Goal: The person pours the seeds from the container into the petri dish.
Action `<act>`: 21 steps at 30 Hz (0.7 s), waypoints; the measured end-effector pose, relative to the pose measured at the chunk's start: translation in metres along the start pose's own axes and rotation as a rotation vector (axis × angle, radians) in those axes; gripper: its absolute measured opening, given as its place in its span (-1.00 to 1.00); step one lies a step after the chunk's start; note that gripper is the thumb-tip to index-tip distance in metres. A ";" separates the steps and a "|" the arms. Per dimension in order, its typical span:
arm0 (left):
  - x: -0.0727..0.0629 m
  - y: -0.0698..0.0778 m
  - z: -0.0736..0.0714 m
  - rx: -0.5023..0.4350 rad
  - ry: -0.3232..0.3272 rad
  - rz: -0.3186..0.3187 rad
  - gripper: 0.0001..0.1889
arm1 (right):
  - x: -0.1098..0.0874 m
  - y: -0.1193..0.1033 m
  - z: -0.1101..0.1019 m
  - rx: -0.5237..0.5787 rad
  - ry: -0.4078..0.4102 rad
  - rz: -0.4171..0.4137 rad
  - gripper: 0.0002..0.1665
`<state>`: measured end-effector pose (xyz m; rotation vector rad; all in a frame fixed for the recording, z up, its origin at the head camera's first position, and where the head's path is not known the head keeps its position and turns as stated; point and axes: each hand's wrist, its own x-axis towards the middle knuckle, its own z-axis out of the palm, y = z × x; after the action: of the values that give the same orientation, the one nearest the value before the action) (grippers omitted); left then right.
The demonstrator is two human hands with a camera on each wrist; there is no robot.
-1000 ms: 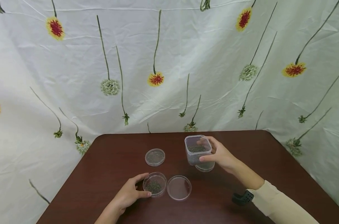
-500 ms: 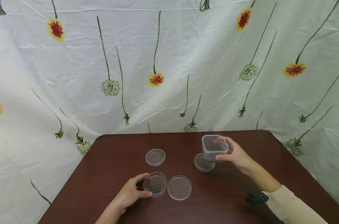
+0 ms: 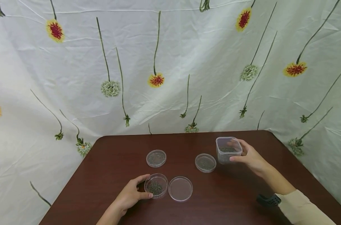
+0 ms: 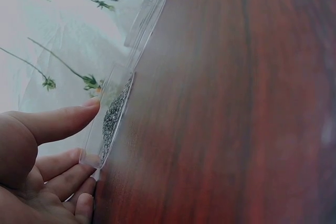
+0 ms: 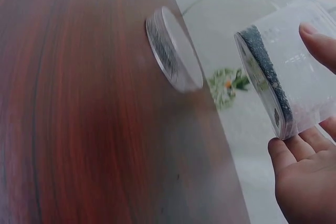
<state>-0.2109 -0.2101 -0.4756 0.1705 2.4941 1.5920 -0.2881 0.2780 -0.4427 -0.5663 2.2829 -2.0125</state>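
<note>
With thumb and fingers, my right hand grips a clear square plastic tub by its sides. Dark grainy material lies in its bottom, and the right wrist view shows the tub held above the table. My left hand holds an uncovered round petri dish at its left side, thumb in front and fingers behind. A small heap of dark grains lies in that dish, which stands on the table. Just right of it lies a clear round lid.
Two more petri dishes, a left one and a right one, stand farther back with a thin scatter of grains. The dark brown table ends at a hanging white flowered cloth. A black watch band circles the right wrist.
My right hand has carried the tub rightward, from in front of the back right dish to beside it, so that dish is now fully visible. My left hand has stayed on its dish.
</note>
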 end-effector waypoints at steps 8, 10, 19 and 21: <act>-0.003 0.001 -0.001 -0.005 -0.012 0.007 -0.17 | -0.010 0.014 -0.021 0.023 0.020 0.021 -0.08; -0.003 0.001 -0.001 -0.004 -0.014 0.010 -0.17 | -0.012 0.018 -0.026 0.018 0.026 0.029 -0.08; -0.003 0.002 0.000 -0.008 -0.001 0.004 -0.18 | -0.020 0.031 -0.044 0.032 0.027 0.033 -0.09; -0.003 0.003 0.000 -0.008 0.001 0.004 -0.18 | -0.022 0.034 -0.048 0.021 0.020 0.035 -0.11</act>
<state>-0.2080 -0.2091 -0.4728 0.1745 2.4897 1.6034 -0.2886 0.3327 -0.4728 -0.5042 2.2635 -2.0325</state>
